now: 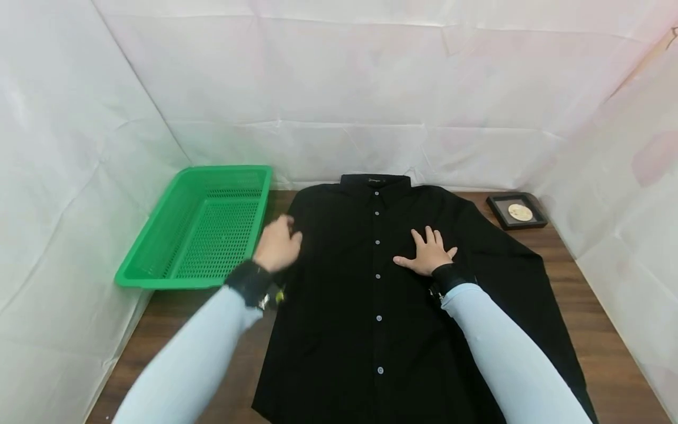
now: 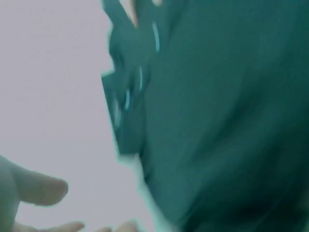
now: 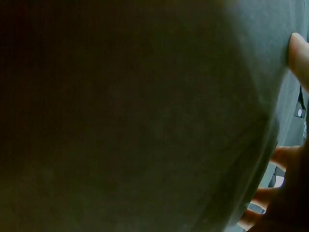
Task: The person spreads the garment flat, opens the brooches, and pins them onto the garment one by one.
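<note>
A black button-up shirt [image 1: 333, 282] lies spread front side up, collar [image 1: 375, 184] toward the back wall. My right hand [image 1: 428, 256] rests on its chest right of the button line, fingers spread. Over the shirt's left edge, my left hand [image 1: 279, 244] is slightly blurred, its fingers loosely bent and holding nothing. The left wrist view shows the thumb [image 2: 46, 188] apart from the fingers, beside the dark cloth [image 2: 217, 96]. Dark fabric [image 3: 145, 121] fills most of the right wrist view. The sleeve on the shirt's left side is hidden; the right sleeve [image 1: 535, 294] slants outward.
A green plastic basket [image 1: 123, 281] with a perforated bottom stands left of the shirt. At the back right sits a small black square tray [image 1: 505, 221] with a round pale disc [image 1: 520, 212] in it. White sheeting [image 1: 339, 76] encloses the wooden table [image 1: 614, 341].
</note>
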Tool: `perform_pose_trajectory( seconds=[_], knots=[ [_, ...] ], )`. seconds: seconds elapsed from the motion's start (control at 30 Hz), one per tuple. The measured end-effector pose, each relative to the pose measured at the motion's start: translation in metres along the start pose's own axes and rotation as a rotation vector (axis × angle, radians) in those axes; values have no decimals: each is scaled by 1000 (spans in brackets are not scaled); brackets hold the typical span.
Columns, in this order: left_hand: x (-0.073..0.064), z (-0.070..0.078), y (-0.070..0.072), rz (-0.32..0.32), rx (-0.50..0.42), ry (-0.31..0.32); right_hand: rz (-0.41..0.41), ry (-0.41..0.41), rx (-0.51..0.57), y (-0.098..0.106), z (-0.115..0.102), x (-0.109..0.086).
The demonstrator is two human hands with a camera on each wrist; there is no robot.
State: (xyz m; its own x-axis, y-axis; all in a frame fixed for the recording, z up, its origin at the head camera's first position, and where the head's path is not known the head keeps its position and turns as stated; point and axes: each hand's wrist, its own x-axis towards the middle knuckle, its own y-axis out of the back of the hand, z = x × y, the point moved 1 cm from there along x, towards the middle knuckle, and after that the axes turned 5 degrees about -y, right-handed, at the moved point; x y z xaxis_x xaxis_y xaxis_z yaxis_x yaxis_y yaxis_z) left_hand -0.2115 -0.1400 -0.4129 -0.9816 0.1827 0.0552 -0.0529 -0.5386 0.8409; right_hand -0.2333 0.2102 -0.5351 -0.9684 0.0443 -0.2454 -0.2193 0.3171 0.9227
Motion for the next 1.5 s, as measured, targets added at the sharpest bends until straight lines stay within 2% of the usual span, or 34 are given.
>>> perform_pose_trajectory(
  seconds=[0.07, 0.17, 0.23, 0.3, 0.37, 0.5, 0.57, 0.7, 0.8, 1.0, 1.17, 1.3, 1.37, 1.5],
  knots=[
    [-22, -14, -21, 52, -157, 94, 1, -7, -5, -3, 0, -1],
    [-53, -34, -47, 100, -274, 240, 6, -6, -2, -5, -2, -1],
    [-66, -44, -56, 144, -314, 331, 6, 4, 5, -5, -4, -2],
    [-73, -50, -59, 158, -360, 397, 0, 5, 9, -4, -5, -2],
    [-74, -55, -60, 155, -434, 455, -4, -2, 11, -4, -4, -3],
    [-65, -61, -62, 109, -623, 536, -5, -16, 6, -3, -3, -5],
    [-60, -63, -63, 130, -741, 572, -11, -17, 8, -3, -4, -6],
    [-52, -65, -65, 224, -1006, 626, -11, -15, 3, -3, -7, -7],
    [-49, -64, -65, 262, -1134, 673, -8, -18, -2, -2, -8, -7],
    [-43, -64, -63, 286, -1239, 755, -12, -8, 4, 0, -7, -9],
    [-38, -66, -62, 322, -1270, 776, -8, -6, 7, -2, -6, -8],
    [-32, -67, -65, 320, -1288, 790, -6, -8, 9, -1, -3, -8],
    [-29, -68, -66, 307, -1278, 788, -3, -8, 9, -1, -3, -7],
    [-26, -70, -67, 274, -1253, 716, -2, -9, 10, -1, -3, -8]
  ],
)
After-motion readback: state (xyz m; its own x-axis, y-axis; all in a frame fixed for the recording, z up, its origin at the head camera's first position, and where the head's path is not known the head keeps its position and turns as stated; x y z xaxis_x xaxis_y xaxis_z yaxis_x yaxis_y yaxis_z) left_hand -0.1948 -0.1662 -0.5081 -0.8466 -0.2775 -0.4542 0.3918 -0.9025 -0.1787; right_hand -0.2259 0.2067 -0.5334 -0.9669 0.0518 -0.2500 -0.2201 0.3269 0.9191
